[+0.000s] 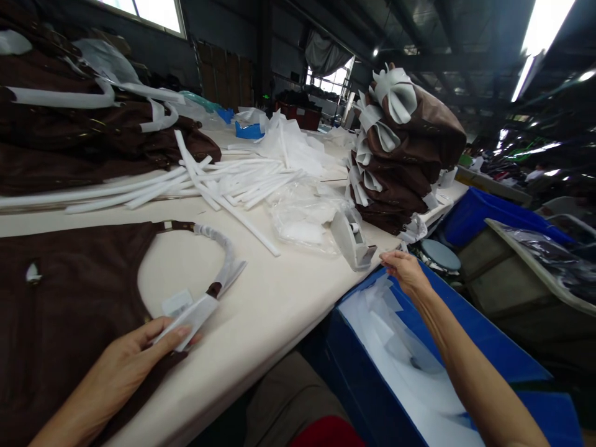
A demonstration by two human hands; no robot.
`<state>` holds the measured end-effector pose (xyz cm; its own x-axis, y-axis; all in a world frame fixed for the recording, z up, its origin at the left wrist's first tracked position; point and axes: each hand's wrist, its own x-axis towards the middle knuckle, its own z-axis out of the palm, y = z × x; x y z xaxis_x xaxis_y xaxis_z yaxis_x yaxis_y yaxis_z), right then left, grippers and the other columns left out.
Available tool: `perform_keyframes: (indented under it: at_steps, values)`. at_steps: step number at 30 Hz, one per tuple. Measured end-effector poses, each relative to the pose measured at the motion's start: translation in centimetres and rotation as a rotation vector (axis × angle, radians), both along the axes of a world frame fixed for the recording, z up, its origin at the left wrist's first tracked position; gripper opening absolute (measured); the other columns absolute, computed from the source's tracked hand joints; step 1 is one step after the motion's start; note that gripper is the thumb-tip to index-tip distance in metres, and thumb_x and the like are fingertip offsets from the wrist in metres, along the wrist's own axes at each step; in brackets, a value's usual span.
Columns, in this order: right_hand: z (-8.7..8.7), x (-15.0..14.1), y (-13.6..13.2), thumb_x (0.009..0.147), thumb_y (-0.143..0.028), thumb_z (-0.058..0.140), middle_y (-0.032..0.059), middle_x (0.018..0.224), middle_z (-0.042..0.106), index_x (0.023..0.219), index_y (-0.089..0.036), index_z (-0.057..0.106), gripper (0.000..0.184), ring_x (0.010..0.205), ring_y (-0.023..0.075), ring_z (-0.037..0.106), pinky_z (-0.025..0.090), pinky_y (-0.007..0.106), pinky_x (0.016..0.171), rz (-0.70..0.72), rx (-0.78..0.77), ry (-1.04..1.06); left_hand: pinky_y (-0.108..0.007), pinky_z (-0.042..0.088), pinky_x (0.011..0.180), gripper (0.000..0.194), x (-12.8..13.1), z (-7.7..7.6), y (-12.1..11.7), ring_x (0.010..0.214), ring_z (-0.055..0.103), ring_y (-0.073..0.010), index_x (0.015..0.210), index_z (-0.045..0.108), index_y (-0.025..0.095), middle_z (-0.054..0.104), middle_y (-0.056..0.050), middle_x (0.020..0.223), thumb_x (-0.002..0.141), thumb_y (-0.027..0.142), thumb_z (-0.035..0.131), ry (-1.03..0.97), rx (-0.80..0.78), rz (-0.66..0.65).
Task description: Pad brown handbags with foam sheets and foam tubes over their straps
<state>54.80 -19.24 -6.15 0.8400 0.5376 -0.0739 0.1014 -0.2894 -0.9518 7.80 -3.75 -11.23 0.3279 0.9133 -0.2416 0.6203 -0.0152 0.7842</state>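
A dark brown bag [84, 298] lies flat on the table at the left, its curved handle [228, 251] partly wrapped in white paper. My left hand [135, 351] pinches a white paper wrap [198, 313] around the near end of that handle, thumb on top. Past the table edge, my right hand [407, 270] is held up beside a tape dispenser [351, 239], its thumb and fingertips pressed together. Whatever sits between those fingertips is too small to make out. A small pale tag [177, 302] rests inside the handle loop.
White foam strips [251, 180] and a clear plastic bag [298, 214] lie across the table. Brown bags stuffed with paper [419, 136] are stacked at right, more [93, 136] at left. Below the edge stands a blue bin [344, 354] holding white sheets.
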Motion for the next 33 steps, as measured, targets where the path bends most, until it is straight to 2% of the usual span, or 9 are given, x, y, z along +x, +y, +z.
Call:
perform_keyframes:
  at_steps: [3,6,9,11,13,17,22,27,33]
  values:
    - [-1.9,-0.7,-0.2,0.053,-0.039,0.076,0.0049,0.062,0.066,0.062,-0.02,0.059,0.027,0.055,0.017,0.058,0.044,0.027,0.049,0.014,-0.003,0.09,-0.032,0.047,0.086,0.08,0.1,0.3,0.0,0.094,0.064,-0.0305,0.075,0.074,0.021,0.075,0.0,0.086,0.041,0.093,0.059,-0.092,-0.149,0.032]
    - [-3.5,-1.4,-0.2,0.055,-0.039,0.075,0.0005,0.052,0.058,0.06,-0.021,0.055,0.028,0.045,0.0126,0.049,0.038,0.025,0.043,-0.018,0.009,0.105,-0.029,0.044,0.087,0.064,-0.1,0.1,-0.1,0.096,0.062,-0.0284,0.079,0.073,0.022,0.075,0.002,0.085,0.053,0.08,0.067,-0.164,-0.185,0.057]
    - [-4.4,-3.3,-1.1,0.054,-0.04,0.075,-0.0014,0.048,0.051,0.057,-0.021,0.053,0.03,0.041,0.0108,0.041,0.031,0.024,0.04,0.007,0.007,0.132,-0.027,0.043,0.081,0.054,-0.3,0.2,-0.8,0.09,0.062,-0.0262,0.083,0.072,0.017,0.074,-0.001,0.084,0.063,0.068,0.069,-0.23,-0.18,0.05]
    - [-4.7,-5.5,-1.3,0.057,-0.041,0.077,-0.0012,0.05,0.051,0.06,-0.02,0.056,0.03,0.043,0.011,0.042,0.032,0.025,0.042,0.142,0.03,0.186,-0.027,0.043,0.076,0.052,-0.2,0.5,-1.4,0.084,0.061,-0.0243,0.082,0.072,0.015,0.072,-0.004,0.082,0.066,0.064,0.068,-0.265,-0.158,0.031]
    - [-4.5,-8.5,-0.6,0.065,-0.043,0.078,-0.0008,0.053,0.053,0.066,-0.019,0.06,0.03,0.047,0.0113,0.043,0.034,0.025,0.046,0.367,0.074,0.246,-0.026,0.042,0.071,0.049,0.0,0.5,-1.7,0.076,0.059,-0.0216,0.078,0.07,0.014,0.069,-0.004,0.076,0.067,0.061,0.066,-0.312,-0.137,0.03]
    - [-3.6,-16.5,2.7,0.079,-0.042,0.073,-0.0013,0.055,0.054,0.071,-0.02,0.061,0.027,0.052,0.0115,0.044,0.035,0.025,0.052,0.803,0.162,0.334,-0.025,0.037,0.064,0.042,0.2,-0.1,-2.0,0.067,0.054,-0.0169,0.073,0.066,0.013,0.064,-0.002,0.069,0.069,0.055,0.066,-0.401,-0.158,0.046]
    - [-4.3,-25.1,6.7,0.084,-0.04,0.071,-0.0016,0.057,0.058,0.075,-0.02,0.061,0.024,0.054,0.0113,0.049,0.038,0.025,0.055,1.088,0.232,0.42,-0.024,0.036,0.062,0.037,0.0,-0.4,-2.4,0.064,0.053,-0.0152,0.074,0.065,0.013,0.063,-0.002,0.069,0.074,0.049,0.065,-0.452,-0.155,0.041]
    - [-6.7,-28.6,8.7,0.084,-0.044,0.07,-0.0022,0.058,0.059,0.077,-0.019,0.063,0.026,0.053,0.0101,0.048,0.039,0.023,0.054,1.126,0.192,0.453,-0.023,0.036,0.061,0.034,-0.2,-0.8,-2.4,0.063,0.049,-0.0138,0.072,0.064,0.013,0.057,0.0,0.066,0.078,0.047,0.063,-0.448,-0.085,0.015]
    - [-8.0,-30.2,9.4,0.077,-0.053,0.074,-0.0029,0.05,0.055,0.07,-0.018,0.061,0.038,0.045,0.0085,0.043,0.033,0.022,0.046,1.009,0.079,0.456,-0.023,0.035,0.06,0.034,-0.4,-1.2,-2.3,0.064,0.047,-0.0135,0.073,0.063,0.013,0.054,0.0,0.066,0.079,0.046,0.063,-0.483,-0.092,0.006]
